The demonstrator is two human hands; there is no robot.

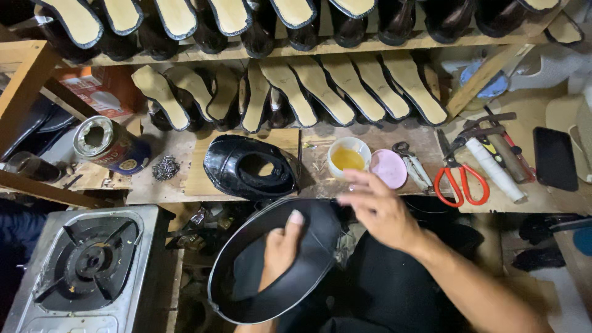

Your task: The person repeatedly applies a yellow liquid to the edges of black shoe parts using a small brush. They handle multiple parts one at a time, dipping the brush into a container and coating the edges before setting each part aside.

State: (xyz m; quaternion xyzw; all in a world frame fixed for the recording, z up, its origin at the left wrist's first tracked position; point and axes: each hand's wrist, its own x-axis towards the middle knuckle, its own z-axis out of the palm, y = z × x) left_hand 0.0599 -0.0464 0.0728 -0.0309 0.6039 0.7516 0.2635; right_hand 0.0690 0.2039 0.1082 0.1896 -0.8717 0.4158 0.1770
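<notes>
A: The black leather upper (271,265) sits low in the head view, at about 6 o'clock, held over the person's lap just below the surface (320,172).

B: Which hand has it?

A: The left hand (279,250). It is inside the opening, palm against the lining, with the thumb pressed up along the inner wall. So its fingers are spread flat and bracing the piece, not pinched on it.

B: And the right hand (377,206)?

A: It hangs just above the upper's rim at 3 o'clock of it, blurred, fingers loosely open and holding nothing that I can make out.

B: What lies near it?

A: A small white cup of yellow liquid (348,158) at 12 o'clock of that hand, with a round pink lid (389,168) just beside it. Red-handled scissors (461,184) lie further toward 3 o'clock. A second shiny black upper (250,166) rests on the surface at 11 o'clock of the held one.

B: How far along does the work look?

A: My guess is midway. The held piece is cut and shaped but has no sole. Rows of tan insoles (345,89) on the shelf at 12 o'clock stand on unfinished boots. Whether any yellow liquid is already on the lining, I cannot tell.

B: Anything else?

A: A tin can (108,145) at 10 o'clock and a gas burner (92,262) at 8 o'clock.
</notes>
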